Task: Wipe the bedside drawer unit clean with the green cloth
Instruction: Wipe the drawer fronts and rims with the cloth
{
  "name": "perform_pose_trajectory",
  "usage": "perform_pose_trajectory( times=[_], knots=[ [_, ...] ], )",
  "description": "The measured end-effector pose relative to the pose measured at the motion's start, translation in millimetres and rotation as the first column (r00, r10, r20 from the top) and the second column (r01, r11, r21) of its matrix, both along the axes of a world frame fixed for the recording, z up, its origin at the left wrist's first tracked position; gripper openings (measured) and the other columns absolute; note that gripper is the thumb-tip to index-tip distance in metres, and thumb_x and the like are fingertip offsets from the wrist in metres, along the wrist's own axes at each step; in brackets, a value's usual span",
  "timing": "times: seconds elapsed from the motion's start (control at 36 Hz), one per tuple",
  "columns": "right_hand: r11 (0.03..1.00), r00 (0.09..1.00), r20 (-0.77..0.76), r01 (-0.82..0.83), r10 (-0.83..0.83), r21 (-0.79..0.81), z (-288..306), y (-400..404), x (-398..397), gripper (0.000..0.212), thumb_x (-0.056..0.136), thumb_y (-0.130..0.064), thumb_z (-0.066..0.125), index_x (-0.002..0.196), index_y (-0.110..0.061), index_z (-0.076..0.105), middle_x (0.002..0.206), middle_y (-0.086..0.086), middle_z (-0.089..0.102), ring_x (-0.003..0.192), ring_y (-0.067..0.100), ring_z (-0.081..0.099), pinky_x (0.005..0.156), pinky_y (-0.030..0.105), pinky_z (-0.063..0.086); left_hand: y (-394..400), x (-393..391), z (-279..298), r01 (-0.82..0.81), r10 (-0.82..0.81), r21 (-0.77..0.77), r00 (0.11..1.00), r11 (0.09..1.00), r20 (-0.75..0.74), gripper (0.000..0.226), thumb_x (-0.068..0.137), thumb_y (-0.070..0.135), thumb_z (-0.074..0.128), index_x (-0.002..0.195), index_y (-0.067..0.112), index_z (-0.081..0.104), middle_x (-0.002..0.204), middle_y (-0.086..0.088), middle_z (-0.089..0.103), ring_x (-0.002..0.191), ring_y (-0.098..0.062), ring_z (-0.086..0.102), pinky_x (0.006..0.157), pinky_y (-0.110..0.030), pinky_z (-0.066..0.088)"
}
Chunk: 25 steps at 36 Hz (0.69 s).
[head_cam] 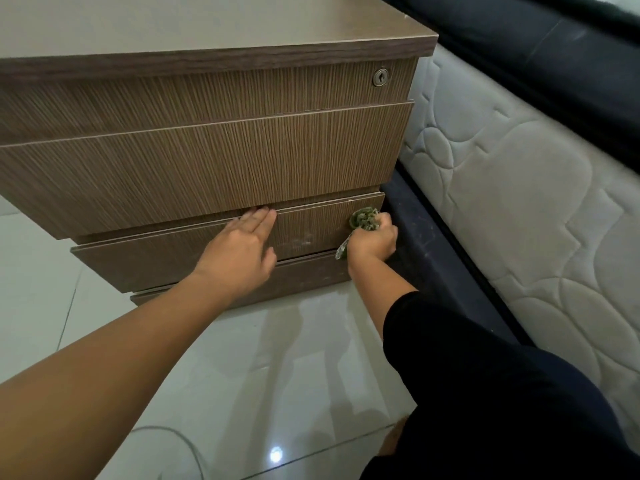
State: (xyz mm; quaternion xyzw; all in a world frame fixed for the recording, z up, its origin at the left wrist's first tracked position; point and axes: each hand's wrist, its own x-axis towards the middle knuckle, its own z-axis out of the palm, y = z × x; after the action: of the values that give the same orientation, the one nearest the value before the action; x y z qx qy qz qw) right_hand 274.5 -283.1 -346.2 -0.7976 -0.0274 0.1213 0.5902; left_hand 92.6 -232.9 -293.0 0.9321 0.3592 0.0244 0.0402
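Right hand [374, 241] grips the bunched green cloth [364, 220] against the drawer unit [207, 161]; left hand [239, 252] rests flat beside it, above glossy floor tiles [277, 358].

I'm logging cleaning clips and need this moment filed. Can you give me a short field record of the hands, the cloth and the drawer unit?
left hand: open, fingers flat on the lowest drawer front, fingertips at its top edge
right hand: grips the bunched green cloth
cloth position: against the right end of the lowest drawer front
drawer unit: brown wood grain, three drawer fronts, keyhole at top right
smudges: pale marks on the lowest drawer front between the hands
beside unit: quilted mattress on the right
floor: glossy pale tiles
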Motion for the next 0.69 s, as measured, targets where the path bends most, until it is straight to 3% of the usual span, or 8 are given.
perform_pose_trajectory(
  times=[0.31, 0.47, 0.69],
  knots=[
    [0.998, 0.999, -0.025, -0.033, 0.031, -0.052, -2, 3, -12, 0.025, 0.083, 0.010, 0.048, 0.098, -0.008, 0.058, 0.117, 0.006, 0.046, 0.091, 0.022, 0.050, 0.077, 0.019, 0.039, 6, -6, 4, 0.018, -0.020, -0.050, 0.999, 0.999, -0.043, 0.066, 0.095, 0.029, 0.040, 0.152, 0.016, 0.009, 0.159, 0.000, 0.009, 0.146, -0.016, 0.009, 0.118, -0.029, 0.006],
    [0.975, 0.972, -0.091, 0.221, -0.217, 0.036, -4, 0, 1, 0.021, 0.081, 0.002, 0.051, 0.098, -0.010, 0.050, 0.120, 0.012, 0.052, 0.104, 0.032, 0.055, 0.079, 0.032, 0.046, 8, -7, 8, 0.019, -0.022, -0.068, 0.999, 0.998, -0.038, 0.064, 0.096, 0.029, 0.040, 0.151, 0.017, 0.010, 0.159, 0.001, 0.009, 0.146, -0.014, 0.009, 0.117, -0.027, 0.007],
    [0.979, 0.962, -0.203, 0.196, -0.182, 0.051, -5, 6, 12, 0.029, 0.085, 0.004, 0.048, 0.107, -0.013, 0.057, 0.129, 0.012, 0.043, 0.105, 0.030, 0.053, 0.074, 0.024, 0.041, 7, -7, 1, 0.009, -0.009, -0.059, 1.000, 0.998, -0.004, 0.064, 0.096, 0.029, 0.040, 0.151, 0.016, 0.011, 0.159, -0.001, 0.011, 0.146, -0.017, 0.011, 0.117, -0.030, 0.006]
  ],
)
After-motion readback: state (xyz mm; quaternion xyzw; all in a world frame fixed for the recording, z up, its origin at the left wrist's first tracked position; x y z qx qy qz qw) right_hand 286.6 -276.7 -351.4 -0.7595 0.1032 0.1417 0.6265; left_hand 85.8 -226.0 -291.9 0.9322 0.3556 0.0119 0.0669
